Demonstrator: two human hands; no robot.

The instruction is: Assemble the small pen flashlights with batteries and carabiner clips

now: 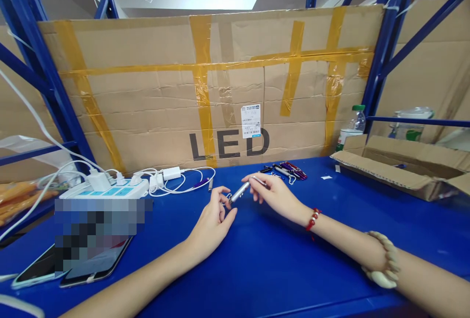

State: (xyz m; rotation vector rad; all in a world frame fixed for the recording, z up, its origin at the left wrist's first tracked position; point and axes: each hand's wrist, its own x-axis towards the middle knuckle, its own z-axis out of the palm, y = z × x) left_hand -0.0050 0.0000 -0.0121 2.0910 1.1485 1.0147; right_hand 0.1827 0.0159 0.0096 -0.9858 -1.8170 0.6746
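Note:
My right hand [271, 193] is closed in a pinch on a slim silver pen-shaped tube [240, 192] with small buttons on its side. A thin greyish rod [259, 181] also shows against these fingers; whether it is a separate piece I cannot tell. The tube slants down to the left, its lower end at the fingertips of my left hand [213, 220]. There a small wire clip [228, 197] shows beside the fingers. My left fingers are loosely bent, with the thumb spread away from them. Beyond the hands lies a pile of similar coloured tubes with clips [288, 170].
At left are a power strip [141, 188] with white cables and two phones [101, 264], partly blurred out. A grey tube [210, 185] lies by the cables. At right stand an open cardboard box [396, 173] and a bottle [354, 124]. A cardboard wall [157, 107] closes the back.

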